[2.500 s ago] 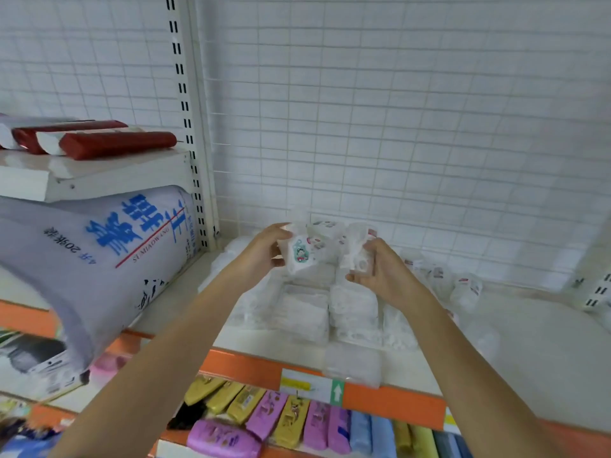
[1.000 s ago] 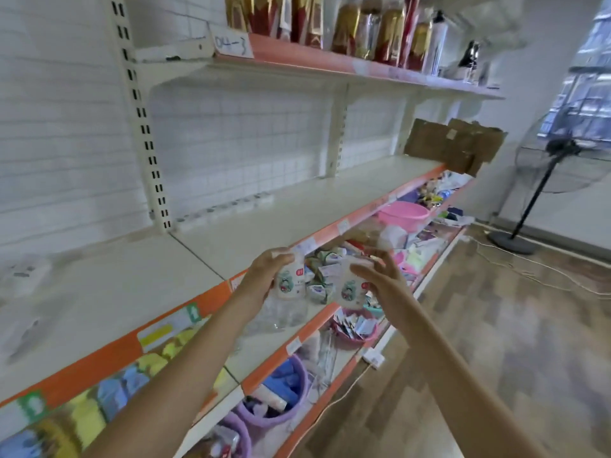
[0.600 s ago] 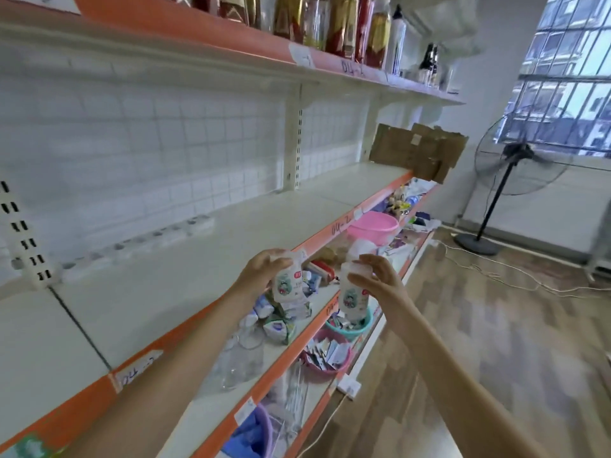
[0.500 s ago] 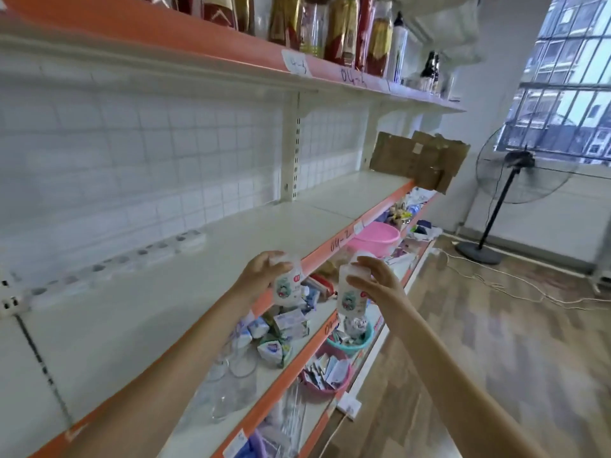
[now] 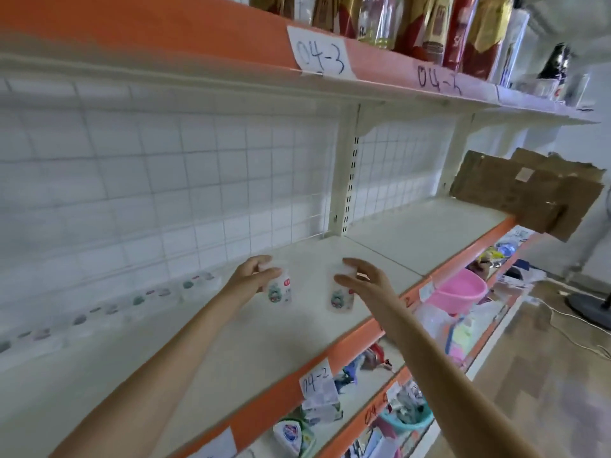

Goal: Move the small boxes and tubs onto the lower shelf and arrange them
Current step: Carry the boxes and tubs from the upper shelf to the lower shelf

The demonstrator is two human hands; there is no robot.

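Item: small white tubs, count two, both at frame centre over the pale middle shelf (image 5: 297, 342).

Left tub (image 5: 278, 290): held upright near its top by the left hand (image 5: 254, 276), fingers curled round the upper part. Right tub (image 5: 340, 294): held the same way by the right hand (image 5: 365, 282), fingers wrapped over its cap. Whether either base touches the shelf cannot be told. Held by the tops, probably so the bases go down flat with printed labels facing out; one per hand, carrying two at once.

Row of small pieces (image 5: 109, 309): lined along the wire-grid back, left of frame; too blurred to count.

Upper shelf, top of frame: bottles (image 5: 413, 21), several, count uncertain. Paper tags: "04-3" (image 5: 319, 56) above, "04-2" (image 5: 315, 381) on the orange edge below.

Lower right: pink basin (image 5: 459, 292), one; teal basin (image 5: 408, 419), one. Cardboard piece (image 5: 525, 190), right edge, one.
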